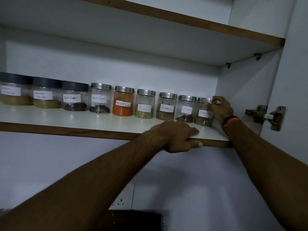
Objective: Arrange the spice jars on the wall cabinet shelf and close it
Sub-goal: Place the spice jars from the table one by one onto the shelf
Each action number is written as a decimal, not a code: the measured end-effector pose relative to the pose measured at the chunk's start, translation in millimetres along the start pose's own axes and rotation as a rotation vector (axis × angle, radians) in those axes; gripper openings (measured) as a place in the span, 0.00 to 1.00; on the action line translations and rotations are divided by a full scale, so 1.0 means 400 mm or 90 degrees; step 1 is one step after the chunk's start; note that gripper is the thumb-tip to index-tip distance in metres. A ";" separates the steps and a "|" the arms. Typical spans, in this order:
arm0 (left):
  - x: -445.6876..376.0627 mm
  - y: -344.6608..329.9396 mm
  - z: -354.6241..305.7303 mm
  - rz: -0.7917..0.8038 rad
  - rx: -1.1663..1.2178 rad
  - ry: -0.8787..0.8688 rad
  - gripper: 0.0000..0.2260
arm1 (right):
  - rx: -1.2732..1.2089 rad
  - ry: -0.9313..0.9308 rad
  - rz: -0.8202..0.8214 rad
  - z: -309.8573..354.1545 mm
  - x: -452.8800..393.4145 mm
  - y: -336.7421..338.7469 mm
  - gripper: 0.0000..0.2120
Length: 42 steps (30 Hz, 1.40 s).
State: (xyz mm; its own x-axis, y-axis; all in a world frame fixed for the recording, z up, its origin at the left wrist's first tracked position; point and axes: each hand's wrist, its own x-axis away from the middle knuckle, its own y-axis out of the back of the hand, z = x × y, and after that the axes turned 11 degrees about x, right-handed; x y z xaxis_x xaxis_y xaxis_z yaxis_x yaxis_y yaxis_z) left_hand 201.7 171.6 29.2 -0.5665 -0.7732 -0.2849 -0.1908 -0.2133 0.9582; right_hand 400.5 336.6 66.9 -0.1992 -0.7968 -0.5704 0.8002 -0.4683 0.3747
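Fingers (210,104) of the right hand (220,108) are gripping the end cinnamon jar (203,114), risking knocking the touching cloves jar (186,108), while the left hand (178,135) is clasping the shelf (66,116) edge.

white shelf (116,120) with brown edge, orange powder jar (123,100), silver and dark grey lids, orange wristband (230,121)

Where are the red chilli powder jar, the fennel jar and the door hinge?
Red chilli powder jar (123,104): head view, on its white label.
Fennel jar (144,107): head view, on its label.
Door hinge (265,116): head view, on its metal arm.
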 end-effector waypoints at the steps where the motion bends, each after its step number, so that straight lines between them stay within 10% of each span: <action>1: 0.000 0.000 -0.002 0.001 0.000 0.002 0.27 | 0.001 0.000 -0.002 -0.003 -0.001 -0.001 0.24; 42: 0.002 -0.003 -0.006 -0.011 -0.014 0.004 0.27 | 0.163 -0.071 0.006 -0.022 0.091 0.072 0.20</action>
State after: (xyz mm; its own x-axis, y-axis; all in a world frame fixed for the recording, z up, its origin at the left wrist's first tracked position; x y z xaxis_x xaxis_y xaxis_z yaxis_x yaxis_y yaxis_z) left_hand 203.4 170.0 27.7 -0.5583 -0.7730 -0.3013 -0.1827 -0.2397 0.9535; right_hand 421.4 297.6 50.5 -0.2650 -0.8320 -0.4874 0.6359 -0.5307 0.5603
